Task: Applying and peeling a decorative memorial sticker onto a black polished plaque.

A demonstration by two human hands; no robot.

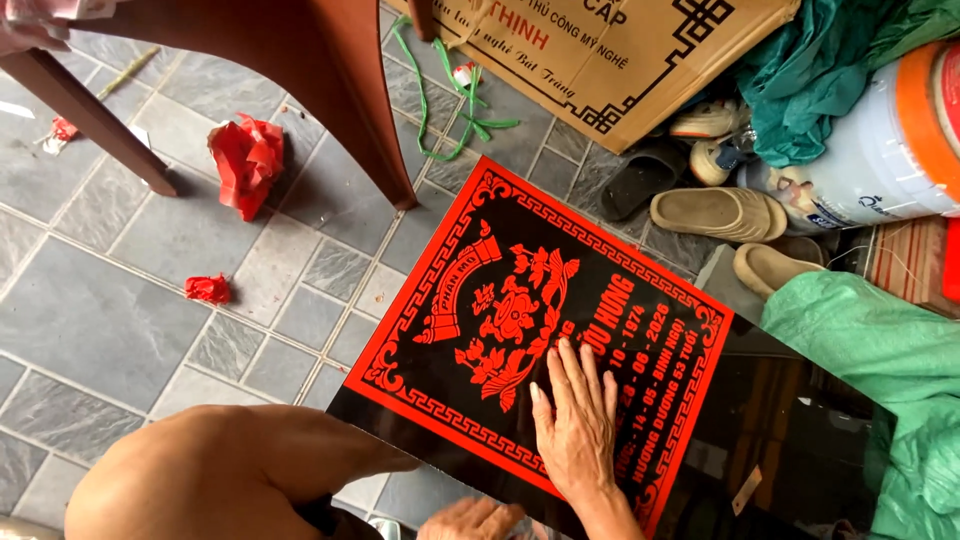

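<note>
Your right hand [578, 420] lies flat, fingers spread and pressed down on the red stencil sheet [545, 330], palm over its lower right part, fingertips touching the red flower design. That sheet, red with a key-pattern border and black cut-outs, is stuck on a glossy black stone slab [760, 430] that runs tilted across your lap above the grey tiled floor [120, 300]. Your left hand [470, 520] peeks in at the bottom edge, just below the slab's near rim; how its grip stands you cannot tell, since it is mostly cut off. Your bare knee [220, 470] fills the lower left. Crumpled red scraps [246, 160] lie on the tiles near a brown chair leg [360, 100]. Beige sandals [720, 212] sit beyond the slab, beside a cardboard box [620, 60].
</note>
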